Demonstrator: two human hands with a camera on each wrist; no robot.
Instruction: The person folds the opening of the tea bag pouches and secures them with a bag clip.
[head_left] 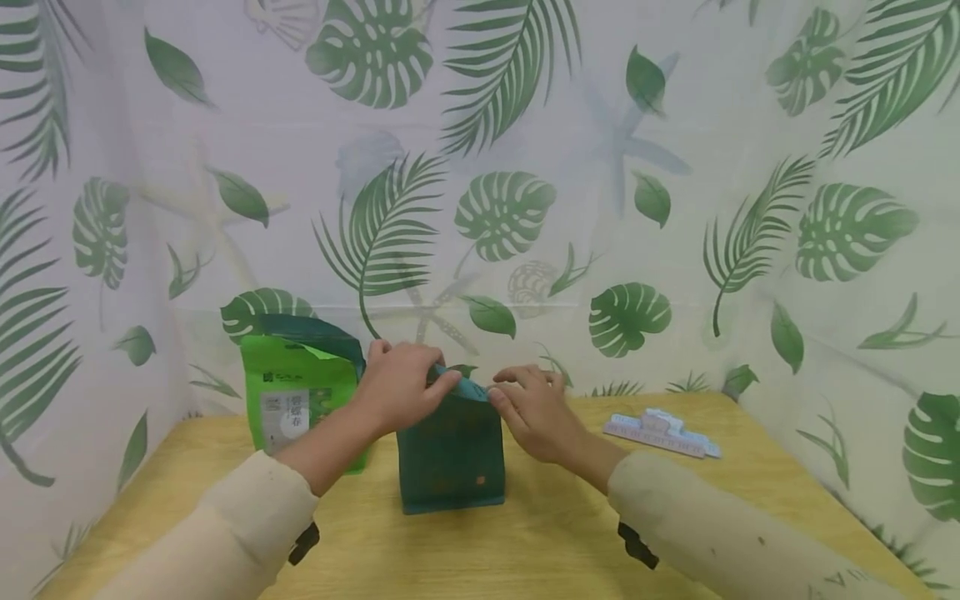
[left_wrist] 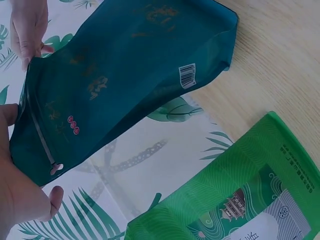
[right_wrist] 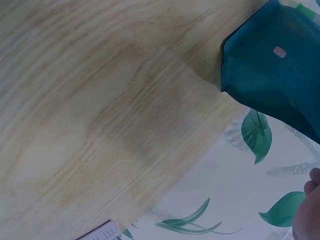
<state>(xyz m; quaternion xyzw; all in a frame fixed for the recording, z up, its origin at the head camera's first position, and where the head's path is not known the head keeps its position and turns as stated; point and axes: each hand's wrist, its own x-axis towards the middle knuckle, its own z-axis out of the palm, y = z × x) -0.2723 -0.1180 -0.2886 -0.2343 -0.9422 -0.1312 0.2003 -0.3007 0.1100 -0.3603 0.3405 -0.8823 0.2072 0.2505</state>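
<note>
The dark blue-green, boxy, soft pouch is upright at six o'clock in the head view. The left hand pinches its top at eleven o'clock, the right hand at one o'clock. Best tug both ends gently, keeping the top flat.

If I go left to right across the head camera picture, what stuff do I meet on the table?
Bright-green printed pouch, dark-teal flat-bottomed bag, person's bare right hand, long pale pink-and-blue clip or clips.
</note>
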